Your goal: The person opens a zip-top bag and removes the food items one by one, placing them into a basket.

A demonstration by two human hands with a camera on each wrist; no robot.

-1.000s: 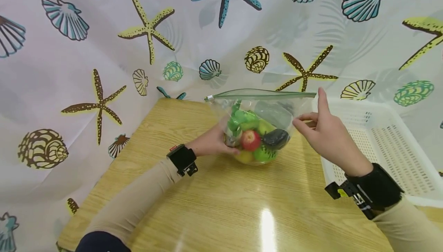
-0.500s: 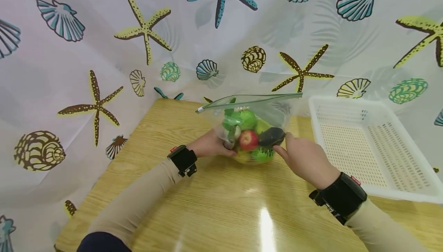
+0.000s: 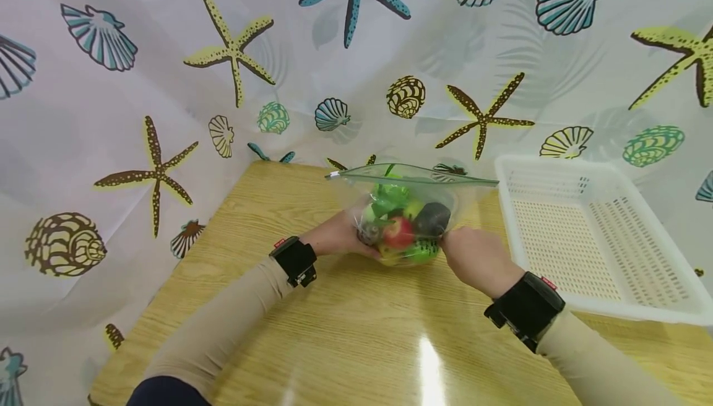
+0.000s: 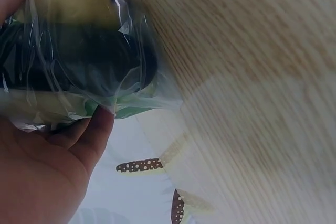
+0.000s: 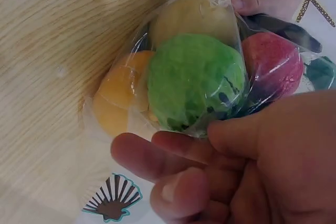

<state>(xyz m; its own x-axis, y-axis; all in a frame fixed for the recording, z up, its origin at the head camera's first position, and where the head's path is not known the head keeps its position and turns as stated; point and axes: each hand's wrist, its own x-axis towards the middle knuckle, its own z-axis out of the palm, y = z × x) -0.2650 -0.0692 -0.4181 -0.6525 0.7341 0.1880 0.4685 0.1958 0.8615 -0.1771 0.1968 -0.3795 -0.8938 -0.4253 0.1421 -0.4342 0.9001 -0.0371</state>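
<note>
A clear zip bag (image 3: 473, 192) with a green seal strip stands on the table, full of produce. Through the plastic I make out a red apple (image 3: 398, 231), a dark oval item (image 3: 433, 219), leafy green pieces (image 3: 393, 193) and a bumpy green fruit (image 5: 194, 82). My left hand (image 3: 337, 233) grips the bag's lower left side; its fingers (image 4: 94, 135) reach under the plastic near a dark, smooth item (image 4: 89, 59). On the lower right side, my right hand (image 3: 479, 257) pinches the plastic with curled fingers. An orange fruit (image 5: 118, 98) shows in the right wrist view.
A white perforated basket (image 3: 562, 245) sits at the right of the wooden table (image 3: 345, 332). Behind the table hangs a white curtain (image 3: 312, 53) printed with shells and starfish.
My right hand has gone from beside the bag's upper right edge down and left to its lower right side, its fingers curling. The bag's seal strip has dropped lower. My left hand stays put.
</note>
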